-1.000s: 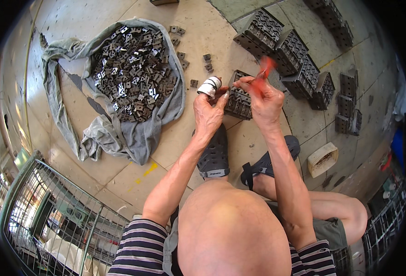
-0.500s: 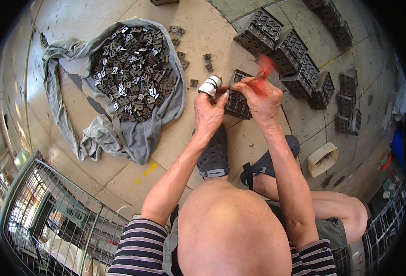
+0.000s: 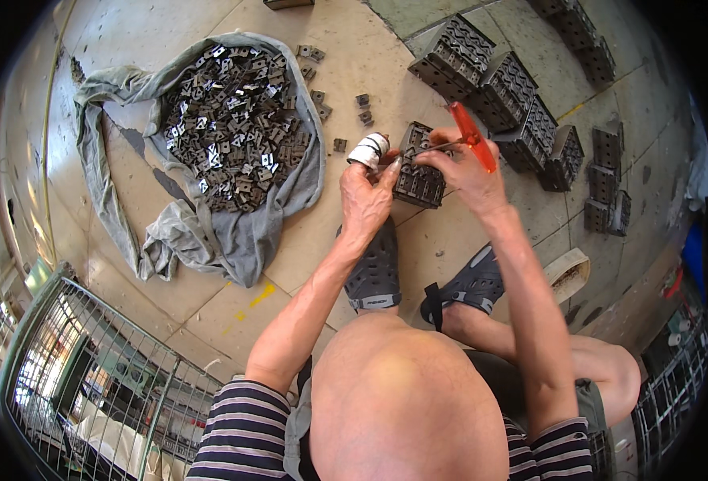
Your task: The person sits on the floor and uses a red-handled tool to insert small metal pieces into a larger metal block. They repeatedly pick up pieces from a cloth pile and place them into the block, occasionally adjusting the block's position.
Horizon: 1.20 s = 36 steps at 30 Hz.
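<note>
Across the tiled floor point(image 3: 370, 48), a grey cloth point(image 3: 266, 232) lies at left and a row of dark blocks point(image 3: 511, 92) stands at right. The left hand point(image 3: 367, 196), one finger in a white wrapping point(image 3: 366, 151), touches a separate block point(image 3: 419, 187) between both hands; whether it pinches anything is unclear. The right hand point(image 3: 474, 178) grasps a red-handled tool point(image 3: 472, 138) slanting over that block; the tool, blurred moments ago, now shows sharp, so turning has apparently paused. Metal pieces point(image 3: 225, 120) lie heaped on the cloth.
</note>
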Motion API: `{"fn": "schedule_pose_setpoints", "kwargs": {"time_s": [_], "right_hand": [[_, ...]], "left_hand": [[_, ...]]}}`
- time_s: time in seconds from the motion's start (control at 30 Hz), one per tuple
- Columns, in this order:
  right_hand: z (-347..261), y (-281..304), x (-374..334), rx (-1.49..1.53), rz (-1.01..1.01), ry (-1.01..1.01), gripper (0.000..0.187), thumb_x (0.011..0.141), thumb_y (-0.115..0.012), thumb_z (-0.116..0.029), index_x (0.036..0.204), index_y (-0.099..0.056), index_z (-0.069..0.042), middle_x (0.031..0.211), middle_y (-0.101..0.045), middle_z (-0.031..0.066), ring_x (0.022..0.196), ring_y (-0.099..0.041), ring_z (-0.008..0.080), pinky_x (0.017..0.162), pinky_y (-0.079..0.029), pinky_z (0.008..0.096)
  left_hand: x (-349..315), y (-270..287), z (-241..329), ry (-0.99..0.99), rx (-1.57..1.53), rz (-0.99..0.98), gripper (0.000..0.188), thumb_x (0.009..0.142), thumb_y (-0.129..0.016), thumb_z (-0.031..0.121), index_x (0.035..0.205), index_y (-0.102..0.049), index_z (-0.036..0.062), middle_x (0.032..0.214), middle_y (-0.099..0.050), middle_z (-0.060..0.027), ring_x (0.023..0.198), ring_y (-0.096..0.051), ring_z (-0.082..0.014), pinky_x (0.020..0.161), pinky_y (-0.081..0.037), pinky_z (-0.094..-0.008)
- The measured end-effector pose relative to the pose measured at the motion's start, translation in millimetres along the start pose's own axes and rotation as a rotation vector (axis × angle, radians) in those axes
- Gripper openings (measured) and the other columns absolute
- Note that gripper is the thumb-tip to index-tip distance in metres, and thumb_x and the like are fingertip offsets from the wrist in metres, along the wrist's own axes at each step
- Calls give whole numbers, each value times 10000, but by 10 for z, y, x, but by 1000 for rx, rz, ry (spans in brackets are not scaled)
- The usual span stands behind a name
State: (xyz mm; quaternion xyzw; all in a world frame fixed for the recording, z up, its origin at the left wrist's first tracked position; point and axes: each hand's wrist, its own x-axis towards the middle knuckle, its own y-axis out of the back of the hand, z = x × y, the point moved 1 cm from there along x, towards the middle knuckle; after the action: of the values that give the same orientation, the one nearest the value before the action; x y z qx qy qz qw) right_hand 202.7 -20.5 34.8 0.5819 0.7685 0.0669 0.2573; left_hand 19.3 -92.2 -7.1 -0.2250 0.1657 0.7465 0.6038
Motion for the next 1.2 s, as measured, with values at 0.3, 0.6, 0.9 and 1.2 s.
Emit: {"fn": "schedule_pose_setpoints", "kwargs": {"time_s": [0.3,0.6,0.9,1.2], "right_hand": [[-839,986,379,-899,-271,827,553,847,-691,55,1382,-646,-80,1491,-596,95,1294,-638,283,1009,-594,387],[-1280,658,424,-1250,-507,1123,140,737,-731,-165,776,-732,-30,899,-660,55,944,-608,203,806,-560,312],[-1210,259,531,-1206,-775,1098,205,815,-707,-214,633,-728,-122,757,-701,10,973,-650,208,722,-587,326],[-1164,255,626,-1126,-935,1181,134,810,-701,-168,743,-770,-74,735,-725,97,841,-729,282,678,-614,383]], "left_hand": [[-91,15,119,-25,272,-163,750,815,-917,108,1465,-555,18,1277,-696,-91,1050,-644,-159,944,-551,-320],[-177,18,44,-42,343,-146,995,642,-1008,103,1507,-524,26,1152,-687,-58,1008,-625,-171,936,-552,-330],[-163,21,22,-96,417,-173,884,634,-1016,105,1402,-584,33,1090,-685,-48,924,-609,-165,850,-552,-342],[-215,-104,20,-122,375,-76,637,630,-1016,114,1160,-679,8,931,-726,-76,818,-659,-202,800,-573,-373]]}}
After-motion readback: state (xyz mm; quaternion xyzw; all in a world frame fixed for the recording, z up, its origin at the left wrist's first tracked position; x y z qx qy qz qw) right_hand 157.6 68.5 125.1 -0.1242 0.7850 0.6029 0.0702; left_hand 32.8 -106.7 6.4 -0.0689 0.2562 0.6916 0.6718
